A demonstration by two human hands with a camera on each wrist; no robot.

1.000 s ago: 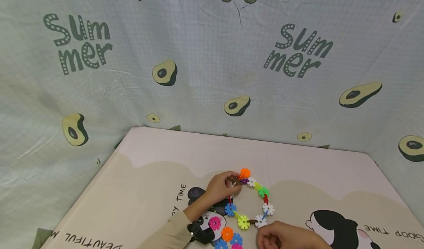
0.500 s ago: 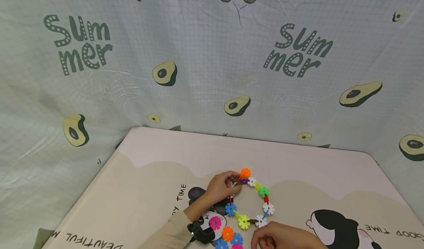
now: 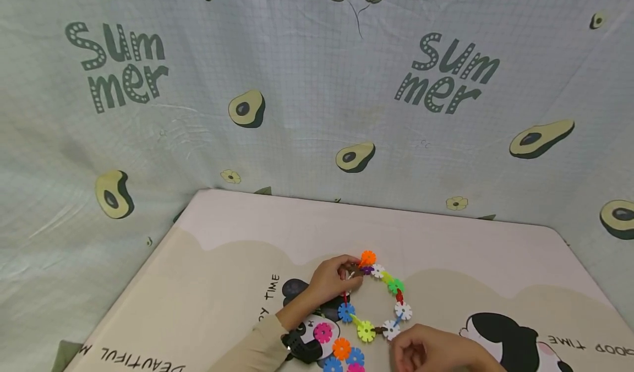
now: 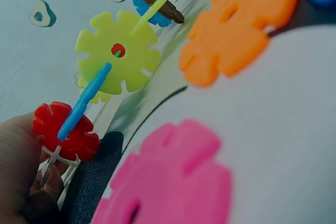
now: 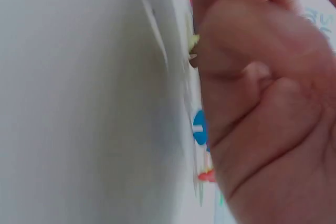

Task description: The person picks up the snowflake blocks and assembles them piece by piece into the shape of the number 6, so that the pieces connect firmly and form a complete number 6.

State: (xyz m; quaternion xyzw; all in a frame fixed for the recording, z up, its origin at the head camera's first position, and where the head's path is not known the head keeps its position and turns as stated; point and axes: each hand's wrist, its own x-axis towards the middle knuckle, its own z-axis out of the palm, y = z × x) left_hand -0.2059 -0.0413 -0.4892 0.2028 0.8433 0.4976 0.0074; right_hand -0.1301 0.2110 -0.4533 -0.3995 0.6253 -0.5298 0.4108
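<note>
Ring of linked discs (image 3: 366,332) is being pinched at its far-left side by the left grip (image 3: 331,280), the rest being spread rightward. Beside its nearest white disc (image 3: 391,331) the right grip (image 3: 420,350) is being rested, fingers curled; whether anything is being held cannot be told.

Disc ring (image 3: 366,331): orange, white, green, red, blue, yellow. Lone disc (image 3: 323,333): pink. Backdrop (image 3: 297,58): pale, avocado-printed.

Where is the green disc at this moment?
In the head view, the green disc sits at the upper right of the chain, between a yellow piece and a red piece, right of the left hand.
</note>
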